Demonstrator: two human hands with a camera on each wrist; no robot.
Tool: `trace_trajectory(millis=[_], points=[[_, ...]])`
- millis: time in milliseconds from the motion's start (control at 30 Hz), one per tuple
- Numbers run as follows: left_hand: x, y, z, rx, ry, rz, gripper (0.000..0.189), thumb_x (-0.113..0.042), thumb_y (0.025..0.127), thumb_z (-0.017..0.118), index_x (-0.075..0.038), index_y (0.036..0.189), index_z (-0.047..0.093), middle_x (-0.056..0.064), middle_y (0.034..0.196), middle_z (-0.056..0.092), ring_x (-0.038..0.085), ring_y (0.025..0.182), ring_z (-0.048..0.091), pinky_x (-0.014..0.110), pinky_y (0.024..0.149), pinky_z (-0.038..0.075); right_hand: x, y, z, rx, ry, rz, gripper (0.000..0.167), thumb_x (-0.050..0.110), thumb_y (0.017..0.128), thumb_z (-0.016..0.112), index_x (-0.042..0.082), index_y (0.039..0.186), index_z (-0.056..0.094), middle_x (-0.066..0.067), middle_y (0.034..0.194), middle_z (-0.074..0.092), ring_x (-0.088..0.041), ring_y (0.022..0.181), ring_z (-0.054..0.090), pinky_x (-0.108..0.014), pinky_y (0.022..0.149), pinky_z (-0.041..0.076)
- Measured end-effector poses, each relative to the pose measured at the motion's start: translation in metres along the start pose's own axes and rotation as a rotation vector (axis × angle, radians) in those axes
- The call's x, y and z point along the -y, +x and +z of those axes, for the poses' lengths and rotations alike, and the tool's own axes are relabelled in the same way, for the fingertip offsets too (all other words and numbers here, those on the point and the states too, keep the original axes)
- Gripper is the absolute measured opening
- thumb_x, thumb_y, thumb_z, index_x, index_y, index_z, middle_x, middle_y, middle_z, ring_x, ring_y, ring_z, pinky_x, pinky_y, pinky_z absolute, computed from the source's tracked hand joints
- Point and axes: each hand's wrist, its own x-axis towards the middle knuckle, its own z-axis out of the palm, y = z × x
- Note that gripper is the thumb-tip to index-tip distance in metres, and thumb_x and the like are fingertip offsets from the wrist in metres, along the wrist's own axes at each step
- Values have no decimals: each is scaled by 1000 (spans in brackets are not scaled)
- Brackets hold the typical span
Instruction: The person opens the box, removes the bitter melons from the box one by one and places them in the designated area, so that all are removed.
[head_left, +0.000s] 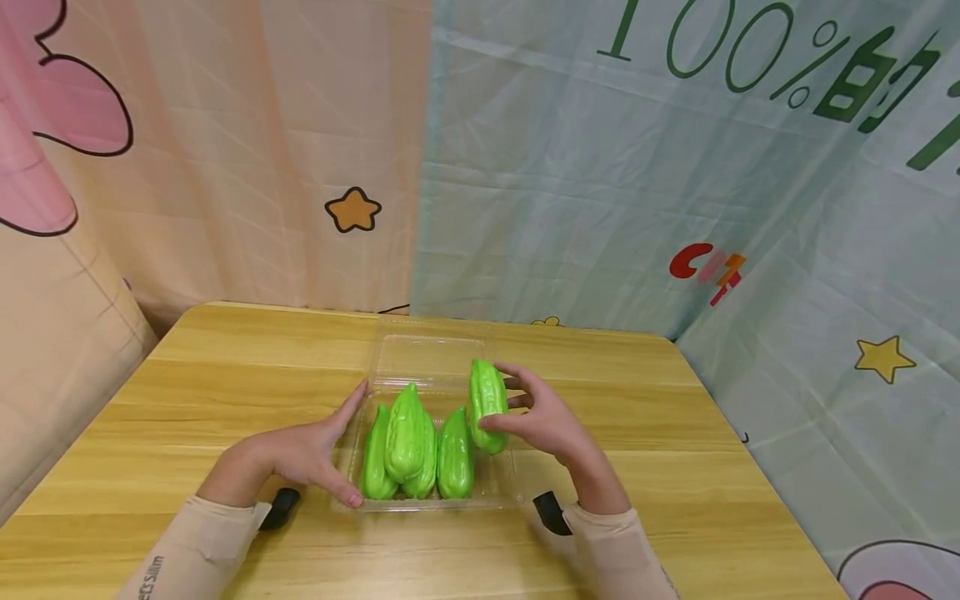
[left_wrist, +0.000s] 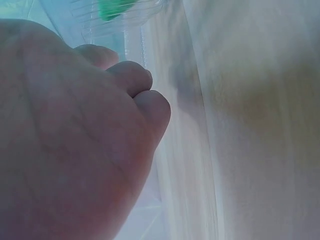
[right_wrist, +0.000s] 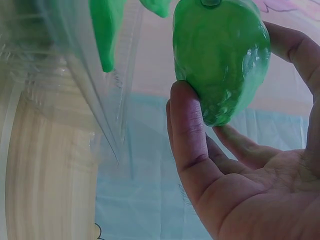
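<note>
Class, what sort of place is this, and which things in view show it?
Probably a small, curtained-off indoor work booth: a peach printed fabric sheet and a pale-blue printed fabric sheet hang close behind a yellow-brown wood-grain table.

The head view is bright; the wrist views are dimmer and bluish, white glints on the held vegetable (right_wrist: 222,60).

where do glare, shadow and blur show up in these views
Head: fairly sharp, small highlights on the green vegetables; left wrist: bluish cast, soft dark shadow on the wooden table; right wrist: bright glints on the held vegetable, blur over the clear container at upper left.
</note>
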Motion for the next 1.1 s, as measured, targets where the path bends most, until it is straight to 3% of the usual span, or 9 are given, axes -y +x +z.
trace_trajectory(millis=[733, 1100], points=[[-4, -3, -1, -6, -8, -18, 151, -32, 68, 95, -6, 155, -26, 34, 158, -20, 59, 143, -3, 74, 109, 11, -9, -1, -29, -41, -1, 28, 84, 13, 83, 83, 9, 154, 39, -23, 143, 47, -39, 117, 57, -42, 85, 56], [-5, -5, -2, -6, 11, -57, 152, -35, 68, 95, -8, 155, -26, 38, 157, -18, 59, 142, -5, 74, 109, 10, -15, -1, -44, -74, 12, 43, 85, 9, 84, 80, 6, 155, 35, -26, 144, 45, -40, 116, 58, -42, 83, 57]])
